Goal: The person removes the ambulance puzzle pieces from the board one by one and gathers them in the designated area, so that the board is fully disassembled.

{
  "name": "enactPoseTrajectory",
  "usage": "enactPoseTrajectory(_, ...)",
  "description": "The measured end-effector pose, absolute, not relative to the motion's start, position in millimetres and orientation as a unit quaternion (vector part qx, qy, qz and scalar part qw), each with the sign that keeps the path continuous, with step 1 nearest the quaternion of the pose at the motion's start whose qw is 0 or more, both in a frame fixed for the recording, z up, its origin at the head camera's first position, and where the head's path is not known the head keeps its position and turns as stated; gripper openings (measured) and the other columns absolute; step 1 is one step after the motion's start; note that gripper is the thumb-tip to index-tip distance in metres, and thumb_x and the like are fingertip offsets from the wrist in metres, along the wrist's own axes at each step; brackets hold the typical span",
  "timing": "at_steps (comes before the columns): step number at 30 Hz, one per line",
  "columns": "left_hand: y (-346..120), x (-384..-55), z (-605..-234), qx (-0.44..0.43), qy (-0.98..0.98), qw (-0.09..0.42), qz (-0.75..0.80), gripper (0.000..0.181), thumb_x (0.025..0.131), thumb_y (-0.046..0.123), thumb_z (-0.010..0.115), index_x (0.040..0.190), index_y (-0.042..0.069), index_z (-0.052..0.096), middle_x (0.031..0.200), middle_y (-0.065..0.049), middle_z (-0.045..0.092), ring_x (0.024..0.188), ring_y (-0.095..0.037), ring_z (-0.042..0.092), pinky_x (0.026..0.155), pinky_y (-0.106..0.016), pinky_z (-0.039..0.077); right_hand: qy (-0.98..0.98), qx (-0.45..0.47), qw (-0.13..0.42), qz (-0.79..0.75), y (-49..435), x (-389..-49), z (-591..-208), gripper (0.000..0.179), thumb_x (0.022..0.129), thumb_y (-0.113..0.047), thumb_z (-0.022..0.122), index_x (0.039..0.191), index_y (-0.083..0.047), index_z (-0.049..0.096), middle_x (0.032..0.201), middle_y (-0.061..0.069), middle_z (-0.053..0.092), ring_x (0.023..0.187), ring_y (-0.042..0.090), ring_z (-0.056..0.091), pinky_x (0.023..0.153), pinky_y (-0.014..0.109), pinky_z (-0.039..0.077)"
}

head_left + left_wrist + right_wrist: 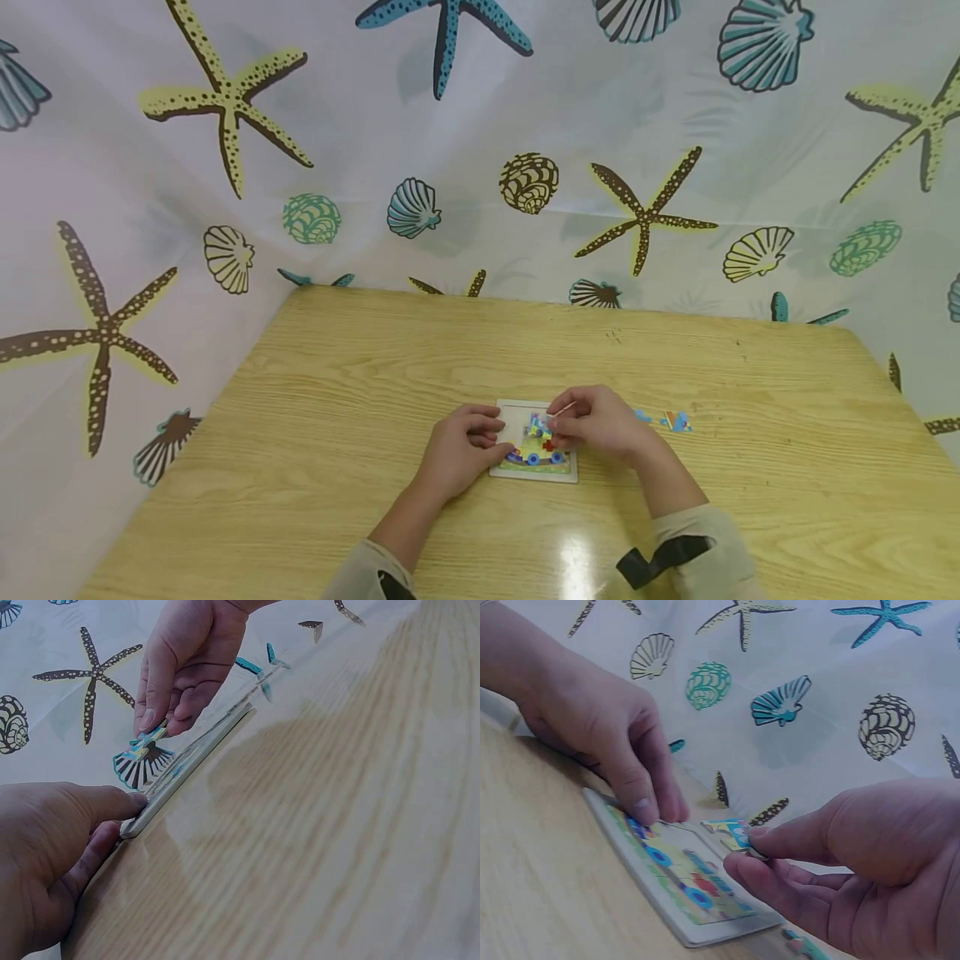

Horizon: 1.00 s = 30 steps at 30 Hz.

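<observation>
Across the wood-grained desk [337, 417], reading from the left, comes the left hand [457, 446], its grip pinching the left edge of a puzzle board [534, 478], thumb on top. Flat, squarish and pale-rimmed, the board carries smooth printed pieces along its near side, with round blue wheels [658, 856] and a red cross; plain backing shows at far left. Above the board, a thin, colourful puzzle piece [737, 832] sits between thumb and fingers in the narrow grip of the right hand [600, 425]. Fitting it appears to be the step in hand; the next move likely calls for matching its outline to the gap, then pressing it flat. Farther right, small loose pieces [677, 421], blue and orange, lie on the desk.
</observation>
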State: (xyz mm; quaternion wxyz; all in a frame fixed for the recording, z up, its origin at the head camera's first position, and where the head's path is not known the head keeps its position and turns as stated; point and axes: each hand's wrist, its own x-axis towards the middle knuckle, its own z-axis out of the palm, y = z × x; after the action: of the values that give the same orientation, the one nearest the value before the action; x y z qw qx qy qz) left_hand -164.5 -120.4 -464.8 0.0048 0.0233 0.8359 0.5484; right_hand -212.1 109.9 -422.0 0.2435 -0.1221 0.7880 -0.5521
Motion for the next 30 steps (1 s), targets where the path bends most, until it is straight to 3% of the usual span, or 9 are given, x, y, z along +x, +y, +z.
enactPoseTrajectory(17,-119,-164,-463,0.015,0.844,0.006,0.537,0.027,0.082,0.015,0.083,0.105,0.005,0.076,0.122,-0.005,0.065,0.087,-0.011,0.064,0.077,-0.019,0.057,0.817,-0.084,0.248,-0.514,158,-223,-406,0.022,0.093,-0.006,0.069,0.109,0.008,0.064,0.090,0.012,0.070,0.078,0.016,0.071,0.075,0.030,0.062)
enactPoseTrajectory(24,-118,-165,-464,0.011,0.841,0.003,0.541,0.025,0.081,0.013,0.083,0.103,0.004,0.076,0.125,-0.005,0.064,0.087,-0.012,0.064,0.077,-0.019,0.057,0.843,-0.079,0.256,-0.465,160,-220,-405,0.013,0.090,-0.002,0.070,0.098,0.008,0.067,0.083,0.010,0.072,0.069,0.013,0.069,0.070,0.031,0.062)
enactPoseTrajectory(30,-118,-165,-464,0.009,0.841,0.004,0.541,0.025,0.081,0.013,0.083,0.103,0.005,0.076,0.123,-0.005,0.065,0.087,-0.012,0.064,0.077,-0.019,0.057,0.893,-0.069,0.208,-0.392,151,-211,-402,0.010,0.084,-0.004,0.076,0.083,0.003,0.069,0.071,0.007,0.070,0.059,0.010,0.065,0.062,0.027,0.058)
